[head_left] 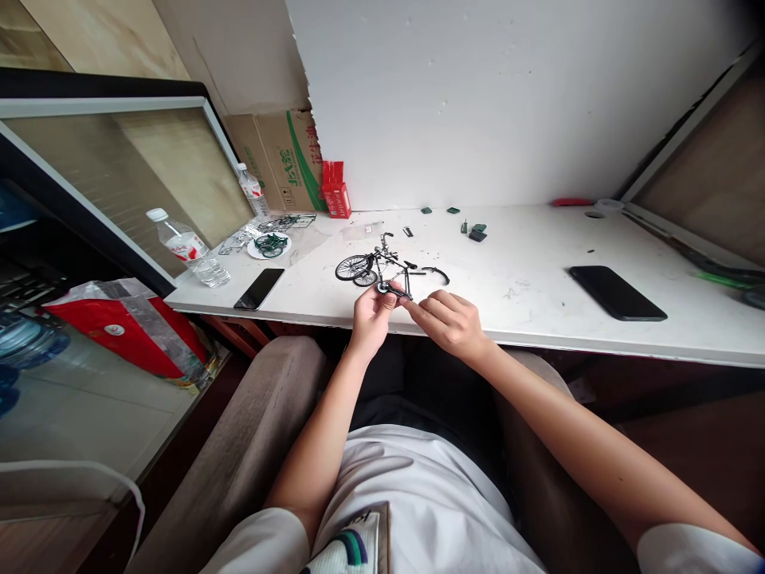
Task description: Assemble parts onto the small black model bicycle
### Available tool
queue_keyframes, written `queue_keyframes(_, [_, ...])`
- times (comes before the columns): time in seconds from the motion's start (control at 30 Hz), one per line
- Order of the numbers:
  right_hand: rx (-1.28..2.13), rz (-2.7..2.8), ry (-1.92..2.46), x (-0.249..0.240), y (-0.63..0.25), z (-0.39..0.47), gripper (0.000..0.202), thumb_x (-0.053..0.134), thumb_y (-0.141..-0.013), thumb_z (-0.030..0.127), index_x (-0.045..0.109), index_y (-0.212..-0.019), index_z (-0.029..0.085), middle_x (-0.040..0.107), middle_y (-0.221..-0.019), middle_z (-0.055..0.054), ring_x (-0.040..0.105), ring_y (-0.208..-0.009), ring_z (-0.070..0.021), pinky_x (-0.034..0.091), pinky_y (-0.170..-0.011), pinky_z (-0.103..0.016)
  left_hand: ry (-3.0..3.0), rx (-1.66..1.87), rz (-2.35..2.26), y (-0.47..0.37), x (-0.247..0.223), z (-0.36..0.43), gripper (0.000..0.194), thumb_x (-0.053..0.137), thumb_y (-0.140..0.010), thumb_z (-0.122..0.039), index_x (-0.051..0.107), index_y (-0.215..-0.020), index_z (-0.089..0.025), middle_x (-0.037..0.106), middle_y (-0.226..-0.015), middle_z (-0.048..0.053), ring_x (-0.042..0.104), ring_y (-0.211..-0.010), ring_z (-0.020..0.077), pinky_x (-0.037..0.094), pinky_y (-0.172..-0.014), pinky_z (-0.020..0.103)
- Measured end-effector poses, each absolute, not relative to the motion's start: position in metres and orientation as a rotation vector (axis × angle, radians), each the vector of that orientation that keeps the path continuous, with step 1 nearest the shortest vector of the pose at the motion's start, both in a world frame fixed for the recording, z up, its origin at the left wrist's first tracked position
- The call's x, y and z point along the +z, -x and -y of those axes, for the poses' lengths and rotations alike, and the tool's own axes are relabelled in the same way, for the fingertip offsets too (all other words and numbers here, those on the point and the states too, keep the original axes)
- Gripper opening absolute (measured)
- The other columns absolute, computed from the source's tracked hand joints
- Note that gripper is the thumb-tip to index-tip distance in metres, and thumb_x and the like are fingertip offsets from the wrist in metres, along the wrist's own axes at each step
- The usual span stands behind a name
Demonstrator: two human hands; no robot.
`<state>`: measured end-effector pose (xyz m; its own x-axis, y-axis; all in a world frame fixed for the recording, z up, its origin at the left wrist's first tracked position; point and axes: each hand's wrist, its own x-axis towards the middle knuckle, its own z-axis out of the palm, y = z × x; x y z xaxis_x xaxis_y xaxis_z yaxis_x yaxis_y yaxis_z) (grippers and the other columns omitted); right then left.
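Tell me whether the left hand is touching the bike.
Touching: the head view shows the left hand pinching the bike at its lower edge, thumb against it.

White short-sleeved shirt (442, 498), blue-green arc print (354, 545), dark lettering (361, 516); dark bottoms (412, 391)

The scene is viewed from the wearer's head, with the camera faced forward and down; the long white desk (526, 311) is seen over its near edge, where both bare hands (451, 323) are framed at close range.
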<state>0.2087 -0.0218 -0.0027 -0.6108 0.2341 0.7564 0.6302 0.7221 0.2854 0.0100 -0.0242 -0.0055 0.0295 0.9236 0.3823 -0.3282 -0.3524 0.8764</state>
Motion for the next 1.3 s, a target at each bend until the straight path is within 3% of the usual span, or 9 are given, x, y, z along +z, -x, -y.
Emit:
queue_keyframes(0.17, [-0.791, 2.093, 0.588, 0.0, -0.209, 0.02, 0.04, 0.066, -0.103, 0.013, 0.066, -0.142, 0.022, 0.067, -0.079, -0.002, 0.06, -0.08, -0.0179, 0.038, -0.066, -0.034, -1.127, 1.624, -0.6, -0.022, -0.007, 0.028, 0.05, 0.084, -0.086, -0.059, 0.072, -0.109, -0.016, 0.074, -0.107, 0.009, 0.074, -0.102, 0.0208, 0.059, -0.103, 0.037])
queue_keyframes(0.47, [-0.805, 2.033, 0.59, 0.009, -0.21, 0.02, 0.027, 0.072, -0.101, 0.016, 0.075, -0.127, 0.024, 0.067, -0.074, -0.001, 0.06, -0.07, -0.0147, 0.033, -0.061, -0.034, -1.019, 1.683, -0.59, -0.033, -0.007, 0.035, 0.041, 0.085, -0.088, -0.052, 0.077, -0.108, -0.017, 0.075, -0.114, 0.008, 0.073, -0.11, 0.0227, 0.055, -0.111, 0.042])
queue_keyframes(0.63, [-0.754, 1.998, 0.595, 0.011, -0.212, 0.019, 0.027, 0.076, -0.099, 0.02, 0.077, -0.125, 0.025, 0.072, -0.074, 0.0, 0.064, -0.068, -0.0136, 0.039, -0.059, -0.032, -1.01, 1.658, -0.593, -0.036, -0.006, 0.04, 0.037, 0.087, -0.088, -0.044, 0.078, -0.111, -0.017, 0.075, -0.115, 0.008, 0.073, -0.115, 0.023, 0.052, -0.117, 0.044])
queue_keyframes(0.93, [-0.211, 1.805, 0.599, 0.009, -0.2, 0.025, 0.016, 0.076, -0.097, 0.021, 0.083, -0.111, 0.027, 0.083, -0.091, -0.004, 0.08, -0.081, -0.0202, 0.063, -0.071, -0.033, -1.134, 1.719, -0.719, -0.04, -0.006, 0.049, 0.038, 0.084, -0.091, -0.045, 0.072, -0.118, -0.021, 0.077, -0.124, 0.009, 0.071, -0.127, 0.0255, 0.048, -0.124, 0.046])
queue_keyframes(1.07, [0.027, 1.657, 0.756, 0.014, -0.19, 0.036, 0.01, 0.076, -0.098, 0.033, 0.084, -0.1, 0.027, 0.084, -0.09, -0.006, 0.078, -0.076, -0.0219, 0.063, -0.064, -0.036, -1.215, 1.747, -0.749, -0.04, -0.006, 0.049, 0.039, 0.083, -0.092, -0.047, 0.07, -0.118, -0.021, 0.077, -0.124, 0.01, 0.073, -0.124, 0.0264, 0.051, -0.121, 0.047])
queue_keyframes(1.17, [0.253, 1.519, 0.889, 0.017, -0.182, 0.042, 0.02, 0.079, -0.095, 0.044, 0.084, -0.09, 0.025, 0.084, -0.091, -0.007, 0.078, -0.081, -0.0232, 0.061, -0.062, -0.035, -1.257, 1.767, -0.794, -0.039, -0.009, 0.048, 0.039, 0.081, -0.093, -0.047, 0.07, -0.119, -0.021, 0.077, -0.124, 0.011, 0.075, -0.121, 0.0263, 0.055, -0.117, 0.046])
queue_keyframes(1.3, [0.641, 1.321, 0.956, 0.014, -0.174, 0.041, 0.029, 0.088, -0.084, 0.05, 0.082, -0.09, 0.022, 0.082, -0.091, -0.008, 0.079, -0.085, -0.0235, 0.06, -0.061, -0.03, -1.317, 1.816, -0.851, -0.039, -0.014, 0.045, 0.039, 0.079, -0.094, -0.048, 0.068, -0.12, -0.021, 0.076, -0.125, 0.012, 0.076, -0.118, 0.0258, 0.058, -0.112, 0.045])
